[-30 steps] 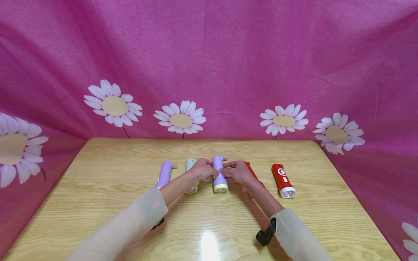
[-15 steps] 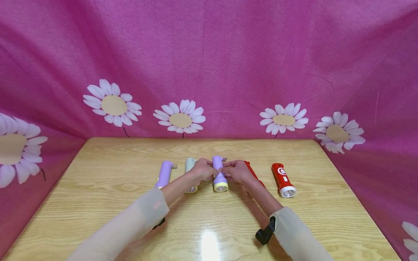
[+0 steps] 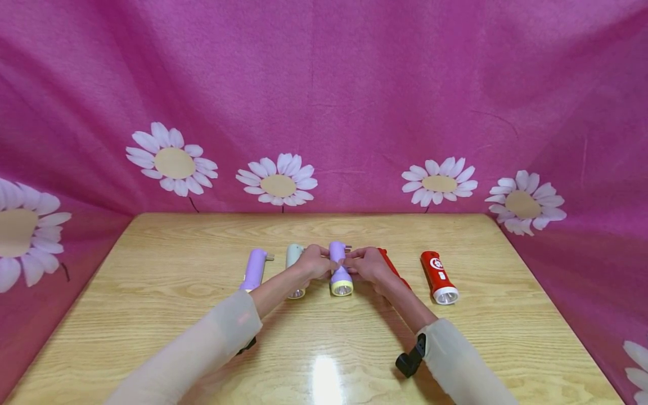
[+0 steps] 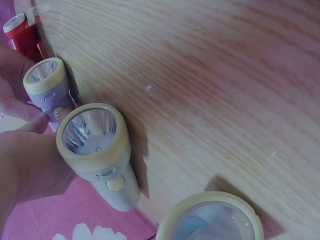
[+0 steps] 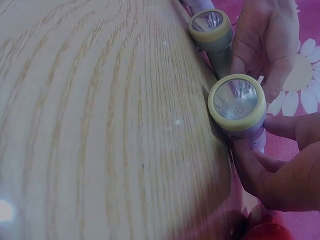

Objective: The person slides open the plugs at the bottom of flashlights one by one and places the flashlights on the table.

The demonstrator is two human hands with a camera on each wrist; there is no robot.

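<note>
- Left hand and right hand: fingers pinch the central purple flashlight from either side.
- Seemingly positioning it on the surface; next calls for even pressure.

In the head view, a bright pink cloth fills the upper half of the frame and runs down both sides. White flowers with pale yellow centres are printed across it, some with thin dark stems; one is cut off at the left edge, another at the lower right. A pale wooden bench spans the lower half, a white glare shining at bottom centre. Right of centre, a red flashlight with a white rim lies lens downward in the frame; left of centre lies a purple flashlight, partly hidden, its prongs pointing right.
</note>
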